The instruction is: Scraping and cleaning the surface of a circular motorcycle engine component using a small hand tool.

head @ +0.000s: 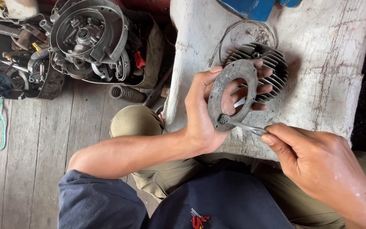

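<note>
Finned cylinder point(272, 68) half hidden behind left hand point(202, 114) and gasket point(217, 99)

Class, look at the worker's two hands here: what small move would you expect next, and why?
Probably a short stroke of the small brush along the grey ring plate. The right hand pinches its metal handle, its tip already touches the plate's lower rim, and the left hand holds the plate up over the finned cylinder.

Upper garment: dark navy shirt point(217, 203), short-sleeved, left sleeve point(98, 201) ending above the elbow at lower left of the frame. Small red and white emblem point(199, 220) at bottom centre. Lower garment: olive-khaki trousers point(134, 121), creased at the knees. Forearms bare; left hand point(202, 114) and right hand point(314, 159) ungloved
</note>
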